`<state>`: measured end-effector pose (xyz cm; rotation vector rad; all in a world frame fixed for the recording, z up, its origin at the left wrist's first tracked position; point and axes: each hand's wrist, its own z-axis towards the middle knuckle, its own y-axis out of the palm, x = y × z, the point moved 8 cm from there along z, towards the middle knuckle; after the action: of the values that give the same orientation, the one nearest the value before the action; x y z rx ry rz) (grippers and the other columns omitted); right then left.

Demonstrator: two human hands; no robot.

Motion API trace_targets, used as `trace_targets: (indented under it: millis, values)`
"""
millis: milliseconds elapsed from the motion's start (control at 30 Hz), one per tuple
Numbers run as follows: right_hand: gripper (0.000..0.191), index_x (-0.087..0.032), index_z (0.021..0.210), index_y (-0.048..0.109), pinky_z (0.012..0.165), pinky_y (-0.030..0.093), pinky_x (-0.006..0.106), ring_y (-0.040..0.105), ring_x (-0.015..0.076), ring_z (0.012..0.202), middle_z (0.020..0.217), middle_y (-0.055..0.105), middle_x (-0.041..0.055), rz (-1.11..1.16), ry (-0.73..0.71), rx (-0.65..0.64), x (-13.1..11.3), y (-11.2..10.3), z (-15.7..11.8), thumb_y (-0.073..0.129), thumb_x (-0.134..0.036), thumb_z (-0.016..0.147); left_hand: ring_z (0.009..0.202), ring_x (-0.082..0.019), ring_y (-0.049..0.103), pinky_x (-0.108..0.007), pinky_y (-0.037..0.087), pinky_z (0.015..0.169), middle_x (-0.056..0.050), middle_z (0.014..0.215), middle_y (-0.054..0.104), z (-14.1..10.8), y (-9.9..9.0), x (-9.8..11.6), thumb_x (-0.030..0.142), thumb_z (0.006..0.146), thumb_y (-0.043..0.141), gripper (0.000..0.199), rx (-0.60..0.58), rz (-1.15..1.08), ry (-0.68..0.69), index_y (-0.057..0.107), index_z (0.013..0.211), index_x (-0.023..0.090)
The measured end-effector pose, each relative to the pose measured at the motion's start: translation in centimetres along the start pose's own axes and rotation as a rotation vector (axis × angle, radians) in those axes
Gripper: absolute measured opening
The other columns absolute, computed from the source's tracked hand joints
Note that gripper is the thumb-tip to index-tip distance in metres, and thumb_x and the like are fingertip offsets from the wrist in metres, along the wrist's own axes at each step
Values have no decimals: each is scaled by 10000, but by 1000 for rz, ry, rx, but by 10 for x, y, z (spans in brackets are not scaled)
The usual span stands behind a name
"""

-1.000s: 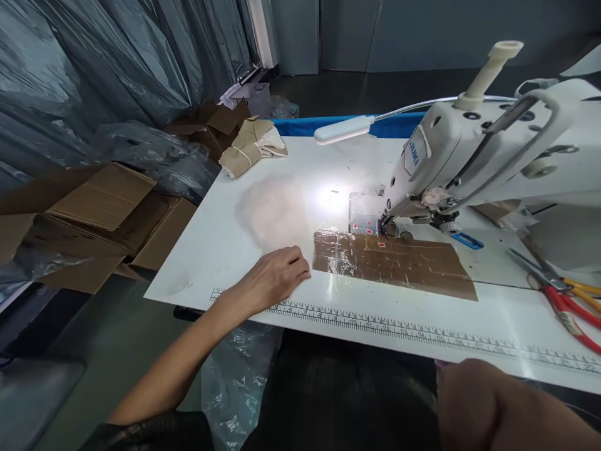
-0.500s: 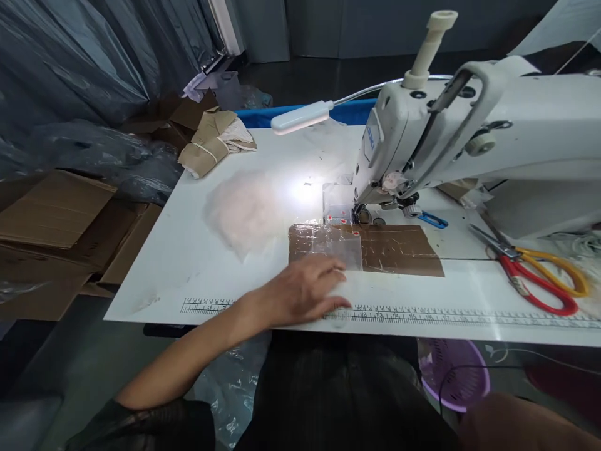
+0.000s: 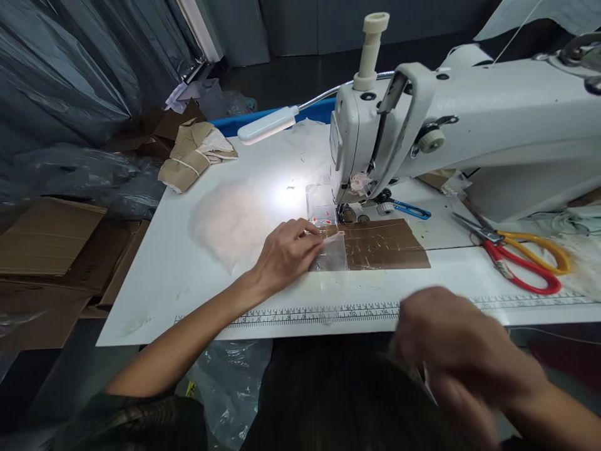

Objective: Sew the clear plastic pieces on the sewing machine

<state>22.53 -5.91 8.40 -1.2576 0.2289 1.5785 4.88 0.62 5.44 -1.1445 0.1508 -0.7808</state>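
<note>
My left hand [image 3: 291, 250] is closed in a pinch on the left part of a small translucent sheet [image 3: 332, 252], with its upper edge slightly lifted. The sheet lies over a brown, clear-taped strip [image 3: 387, 245], just in front of the sewing machine's presser foot [image 3: 342, 213]. Red marks show on the clear plate beside the foot. My right hand [image 3: 451, 344], blurred by motion, is curled above the table's front edge, away from the strip. A pale sliver shows below its fingers, too smeared to name.
A white sewing machine [image 3: 451, 122] stands at the back right, with a lamp [image 3: 267, 125] to its left. Blue thread snips [image 3: 410, 210] and red-and-yellow scissors [image 3: 521, 254] lie rightward. Sheer pale fabric [image 3: 228, 219] and a tied brown bundle [image 3: 185, 160] lie left. A ruler strip [image 3: 305, 315] runs along the front.
My left hand has gone from lying flat on the sheet to pinching it, raising its edge. My right hand has come up from the lower right corner. The view has shifted.
</note>
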Motion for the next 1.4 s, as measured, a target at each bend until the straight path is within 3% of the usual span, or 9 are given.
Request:
trace_targets:
  millis: [100, 233, 400, 500, 600, 767, 1067, 1200, 1400]
  values:
    - [399, -297, 1248, 615, 752, 544, 395, 641, 235, 897, 976, 670, 74, 40, -142, 208, 10, -9, 29, 604, -224, 857, 898, -178, 685, -327, 595, 737, -92, 979, 715, -1, -8, 40, 154, 969, 537, 112, -61, -252, 85, 645, 965, 127]
    - [581, -247, 1391, 527, 954, 504, 425, 581, 246, 1138, 1244, 609, 104, 152, -22, -82, 37, 17, 55, 692, -278, 835, 689, -116, 675, -221, 569, 586, -30, 821, 696, -5, -14, 61, 176, 951, 566, 47, -140, -571, -36, 607, 943, 154]
    - [398, -198, 1294, 605, 611, 494, 244, 605, 131, 742, 955, 685, 28, 333, 355, -444, 70, 39, 43, 634, -321, 917, 563, -111, 676, -154, 492, 375, -4, 765, 671, -17, -14, 4, 311, 936, 625, 150, -96, -748, -485, 579, 966, 171]
    - [379, -175, 1254, 633, 567, 468, 246, 591, 133, 676, 843, 678, 17, 172, 479, -421, 99, 27, 44, 636, -295, 895, 546, -124, 667, -172, 497, 368, -3, 748, 674, -29, -13, -34, 356, 942, 612, 231, -64, -624, -620, 552, 1069, 172]
    - [423, -161, 1267, 630, 690, 502, 299, 631, 168, 774, 919, 703, 54, -90, 411, -235, 115, 4, 60, 634, -210, 847, 608, -132, 664, -207, 532, 463, -30, 835, 695, -31, -21, -52, 312, 966, 559, 253, -38, -235, -521, 538, 1179, 178]
    - [320, -153, 1158, 694, 664, 480, 333, 630, 198, 731, 860, 712, 76, -385, 408, 50, 121, -19, 67, 588, -244, 870, 983, -290, 645, -398, 569, 698, -185, 1203, 640, -13, -36, -41, 244, 963, 533, 275, -7, 360, -192, 571, 1220, 156]
    - [230, -166, 967, 733, 674, 488, 327, 618, 186, 729, 860, 694, 75, -367, 315, 247, 123, -28, 57, 531, -213, 867, 992, -176, 666, -338, 565, 858, -56, 1063, 709, 30, 22, 7, 174, 980, 503, 201, -340, -179, 274, 695, 1031, 205]
    - [263, -183, 1042, 734, 716, 497, 327, 632, 185, 780, 942, 713, 68, -330, 310, 236, 127, -30, 55, 529, -222, 883, 1033, -185, 649, -355, 545, 902, -61, 1098, 693, 37, 44, -4, 236, 976, 540, 178, -434, -236, 231, 708, 1029, 216]
    - [249, -166, 996, 736, 709, 487, 325, 614, 176, 740, 886, 710, 69, -356, 285, 213, 118, -27, 59, 523, -206, 874, 975, -186, 637, -417, 429, 969, -28, 1026, 723, 44, 37, -20, 326, 984, 531, 197, -408, -207, 150, 692, 931, 225]
